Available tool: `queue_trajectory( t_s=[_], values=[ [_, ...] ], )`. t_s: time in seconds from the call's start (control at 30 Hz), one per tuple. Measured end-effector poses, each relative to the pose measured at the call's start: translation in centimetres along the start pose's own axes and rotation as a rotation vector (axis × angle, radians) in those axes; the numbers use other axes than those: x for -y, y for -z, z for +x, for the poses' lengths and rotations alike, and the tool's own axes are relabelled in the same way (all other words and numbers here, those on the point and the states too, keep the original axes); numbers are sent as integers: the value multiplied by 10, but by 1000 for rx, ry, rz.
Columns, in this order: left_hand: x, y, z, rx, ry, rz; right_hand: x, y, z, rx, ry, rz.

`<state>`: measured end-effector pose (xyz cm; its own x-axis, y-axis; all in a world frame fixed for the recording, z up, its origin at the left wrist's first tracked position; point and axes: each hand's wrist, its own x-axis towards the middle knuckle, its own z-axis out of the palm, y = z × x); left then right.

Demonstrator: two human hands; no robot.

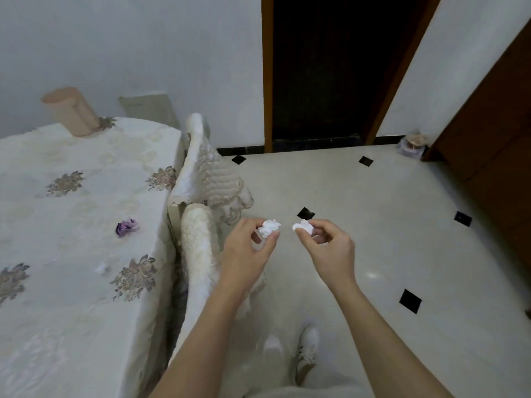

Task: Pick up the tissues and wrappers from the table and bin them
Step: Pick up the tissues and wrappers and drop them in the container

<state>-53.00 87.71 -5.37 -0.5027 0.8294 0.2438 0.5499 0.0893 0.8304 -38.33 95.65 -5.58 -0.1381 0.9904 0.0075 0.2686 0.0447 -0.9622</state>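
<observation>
My left hand (247,248) pinches a crumpled white tissue (269,227) between thumb and fingers, out over the floor to the right of the table. My right hand (326,248) pinches a second crumpled white tissue (303,226) beside it. A purple wrapper (127,228) lies on the table (71,214) with its floral cloth. A small white tissue scrap (102,268) lies nearer the table's front. A small bin (411,145) lined with a bag stands on the floor in the far right corner, well away from both hands.
A chair (201,202) draped in white cloth stands against the table's right edge, just left of my left hand. A pink cylinder container (73,110) stands at the table's back. A dark doorway (339,70) lies ahead, a brown wooden door (494,145) at right. Tiled floor (373,239) stretches between.
</observation>
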Motion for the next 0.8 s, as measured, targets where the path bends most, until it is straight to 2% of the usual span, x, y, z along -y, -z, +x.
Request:
queue_trajectory(
  t_s=[0.4, 0.8],
  values=[
    [-34, -82, 138, -57, 27, 41, 13, 39, 177, 40, 35, 26],
    [15, -101, 258, -113, 78, 139, 3, -23, 300, 138, 14, 21]
  ],
)
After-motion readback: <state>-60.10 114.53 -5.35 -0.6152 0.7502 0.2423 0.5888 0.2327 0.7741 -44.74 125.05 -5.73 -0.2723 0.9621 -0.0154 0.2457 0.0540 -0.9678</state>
